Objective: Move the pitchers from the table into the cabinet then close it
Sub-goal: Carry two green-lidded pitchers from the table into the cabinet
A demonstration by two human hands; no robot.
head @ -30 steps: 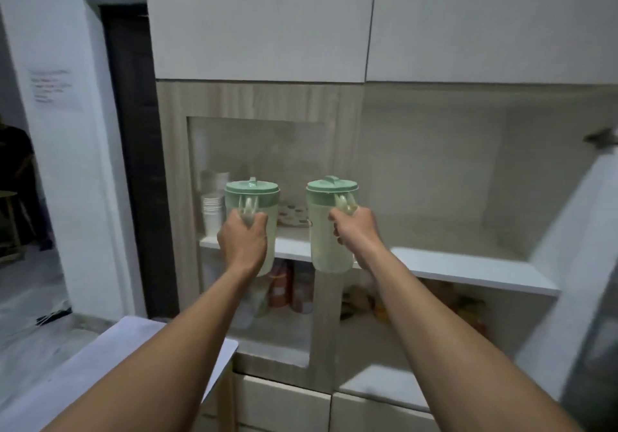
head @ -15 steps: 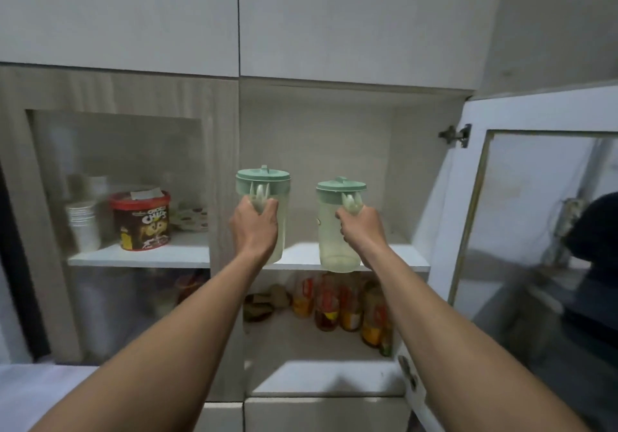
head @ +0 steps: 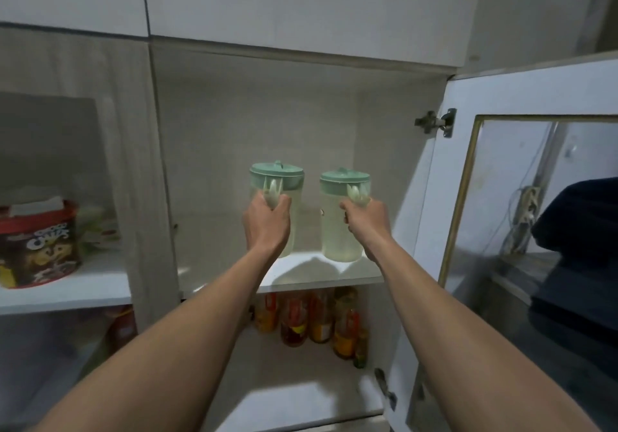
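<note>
Two clear pitchers with pale green lids are inside the open cabinet, over its white middle shelf [head: 301,278]. My left hand [head: 267,222] grips the handle of the left pitcher [head: 279,181]. My right hand [head: 364,224] grips the handle of the right pitcher [head: 337,224], whose base is at the shelf surface. Both pitchers stand upright, side by side with a small gap. Whether their bases rest fully on the shelf I cannot tell. The cabinet door [head: 521,197], glass-panelled, hangs wide open to the right.
Several bottles [head: 311,321] stand on the lower shelf under the pitchers. The left compartment behind a closed glass door holds a red cereal tub [head: 40,244]. A wooden divider [head: 147,181] separates the compartments. Closed white upper cabinets [head: 301,0] run above.
Both hands have carried the pitchers forward and into the open compartment, down to the shelf. The view has shifted right and closer to the cabinet.
</note>
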